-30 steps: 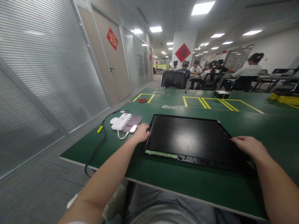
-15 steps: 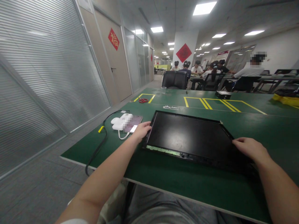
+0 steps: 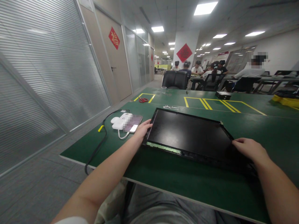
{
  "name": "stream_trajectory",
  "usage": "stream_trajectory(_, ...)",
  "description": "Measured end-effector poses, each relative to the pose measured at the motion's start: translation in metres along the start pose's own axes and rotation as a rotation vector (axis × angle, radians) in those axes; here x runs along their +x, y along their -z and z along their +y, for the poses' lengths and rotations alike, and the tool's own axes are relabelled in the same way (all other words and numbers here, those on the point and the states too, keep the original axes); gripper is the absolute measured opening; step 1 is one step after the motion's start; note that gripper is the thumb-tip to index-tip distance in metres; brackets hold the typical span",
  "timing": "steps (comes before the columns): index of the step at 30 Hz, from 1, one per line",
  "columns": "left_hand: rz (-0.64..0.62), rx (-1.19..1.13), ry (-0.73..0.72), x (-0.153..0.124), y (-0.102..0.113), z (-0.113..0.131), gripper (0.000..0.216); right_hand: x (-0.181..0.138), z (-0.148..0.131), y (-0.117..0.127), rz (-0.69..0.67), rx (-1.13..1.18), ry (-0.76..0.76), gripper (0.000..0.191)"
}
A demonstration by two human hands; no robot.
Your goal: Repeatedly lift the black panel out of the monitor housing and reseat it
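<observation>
A black flat display panel (image 3: pixel 189 133) rests on the green table (image 3: pixel 177 183) in front of me, its far edge raised off the surface. My left hand (image 3: pixel 143 130) grips the panel's left edge, fingers curled round it. My right hand (image 3: pixel 250 150) grips the right edge near the front corner. A strip of exposed green circuit board (image 3: pixel 163 148) runs along the panel's near edge.
A phone (image 3: pixel 133 122) and a white charger (image 3: pixel 119 122) with a black cable (image 3: pixel 98 143) lie left of the panel. Red scissors (image 3: pixel 142 100), a clear cup (image 3: pixel 163 90) and a black box (image 3: pixel 223 94) sit further back among yellow tape lines. Several people sit at distant tables.
The panel's far edge has lifted higher, tilting the screen toward me. My left hand has slid slightly forward along the left edge; my right hand has stayed on the right edge.
</observation>
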State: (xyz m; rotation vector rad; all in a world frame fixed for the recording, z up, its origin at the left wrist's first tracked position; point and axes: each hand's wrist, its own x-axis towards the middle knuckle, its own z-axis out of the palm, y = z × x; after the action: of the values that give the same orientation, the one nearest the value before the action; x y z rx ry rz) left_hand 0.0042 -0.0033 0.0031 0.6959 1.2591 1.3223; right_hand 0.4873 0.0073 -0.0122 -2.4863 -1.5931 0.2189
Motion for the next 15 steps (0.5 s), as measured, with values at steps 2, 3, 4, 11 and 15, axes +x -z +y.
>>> stream_trajectory(2,0.011,-0.011,-0.014,0.0020,0.0008,-0.0006,0.059,-0.0008,-0.0006,0.0001,-0.019,-0.001,-0.001,0.039)
stream_trajectory(3,0.019,-0.015,-0.017,0.0030,0.0012,-0.0007,0.060,-0.0014,-0.0012,0.0003,-0.030,-0.003,-0.001,0.040)
stream_trajectory(4,0.024,-0.020,-0.015,0.0037,0.0015,-0.0006,0.061,-0.0020,-0.0018,0.0005,-0.037,-0.006,-0.004,0.041)
stream_trajectory(11,-0.006,-0.064,0.040,-0.0007,0.0005,0.0027,0.076,-0.0020,-0.0020,0.0008,-0.061,-0.002,0.000,0.044)
stream_trajectory(15,-0.059,-0.058,0.033,-0.0053,0.0008,0.0032,0.091,0.0008,-0.0005,0.0005,-0.077,-0.011,-0.005,0.043)
